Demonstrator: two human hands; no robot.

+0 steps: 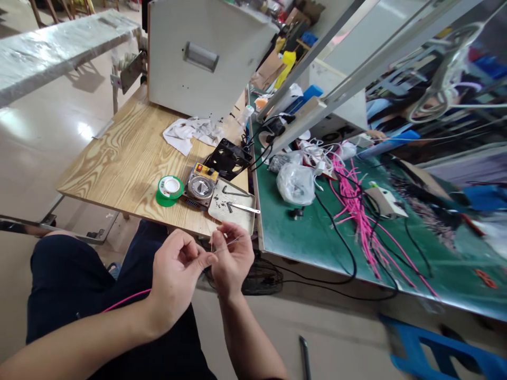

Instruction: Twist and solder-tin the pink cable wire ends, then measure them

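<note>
My left hand point(177, 272) and my right hand point(233, 257) meet in front of the wooden table's near edge, above my lap. Both are closed in a pinch on thin pale wire strands point(226, 246) stretched between the fingertips. A pink wire point(125, 300) runs from under my left wrist across my dark trousers. Just beyond my right hand lies a metal tray point(222, 208) with tweezers point(249, 208) and small dark parts.
On the wooden table point(119, 158) sit a green tape roll point(169, 189), a small soldering pot point(200, 186), a black fan point(228, 157), a white rag point(190, 133) and a grey box point(202, 53). The green mat point(309, 237) holds pink wires point(358, 211), black cables and a plastic bag point(296, 182). A blue stool point(435, 348) stands lower right.
</note>
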